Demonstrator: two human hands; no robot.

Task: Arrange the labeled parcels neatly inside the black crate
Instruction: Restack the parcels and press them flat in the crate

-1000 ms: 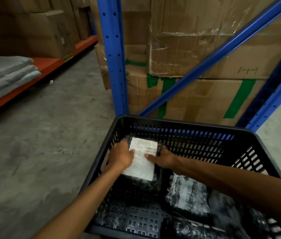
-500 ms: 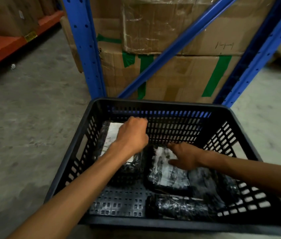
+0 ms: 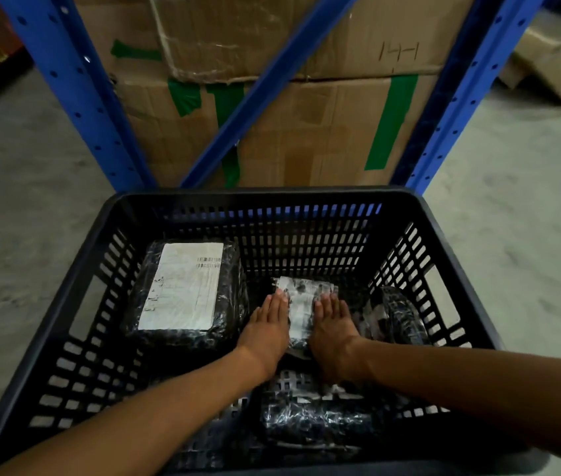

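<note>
Head view: black crate taken as the landmark throughout. Inside it, against the far wall toward the left corner, one large labeled parcel lying flat, white label up, likely parked there so the label reads and the corner fills first. Just right of that, near the crate's middle, a smaller labeled parcel pressed between both hands. Left hand flat along the parcel's left edge, fingers extended and together, not clenched; right hand mirrored on the right edge, likewise flat, palm down. Neither closed around the parcel; contact reads as squaring and sliding rather than lifting. Against the crate's right wall, a dark wrapped parcel lying tilted, not yet aligned. Along the near wall, another wrapped parcel, partly hidden under the forearms. Crate floor perforated, smooth enough for sliding by judgement. Outside the crate: grey concrete floor on both sides; directly beyond the far wall, blue racking uprights with a diagonal brace, and stacked cardboard cartons with green tape.
</note>
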